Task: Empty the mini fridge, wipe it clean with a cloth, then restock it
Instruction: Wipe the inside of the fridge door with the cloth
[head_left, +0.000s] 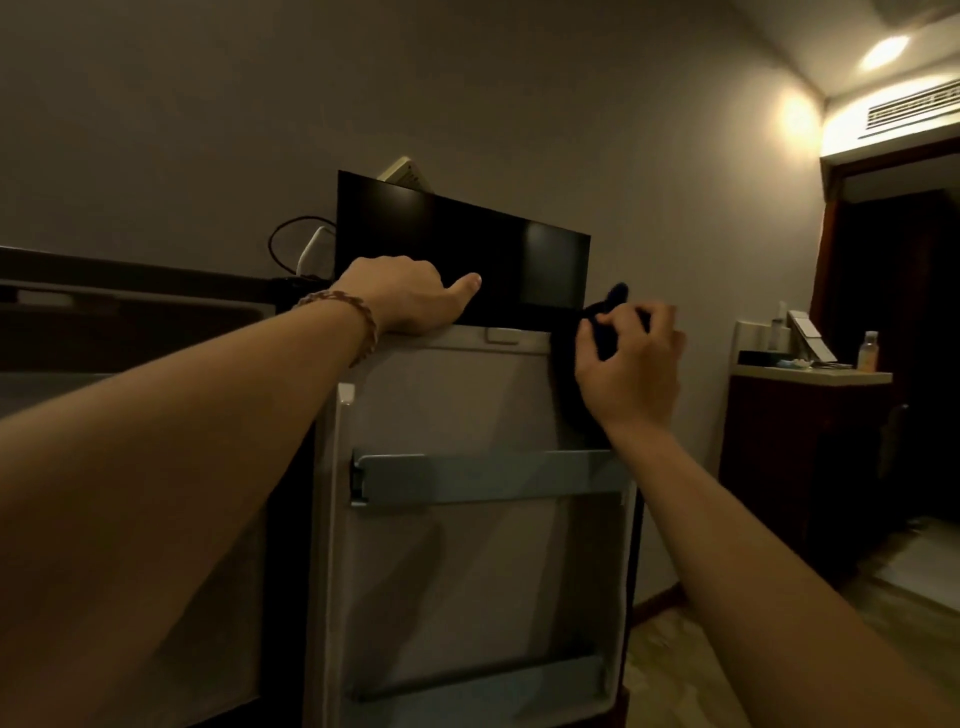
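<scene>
At door's edge, cloth-gripping right hand (631, 364)

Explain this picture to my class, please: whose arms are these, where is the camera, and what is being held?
There is no machine here. A person wears a camera on the head, so you see their own arms reaching forward. The left hand rests on the top edge of an open mini fridge door, whose pale inner side with shelf rails faces us; the shelves look empty. The right hand grips a dark cloth at the door's upper right corner. A dark screen stands behind. On a side counter to the right stand a small bottle and other items.
</scene>
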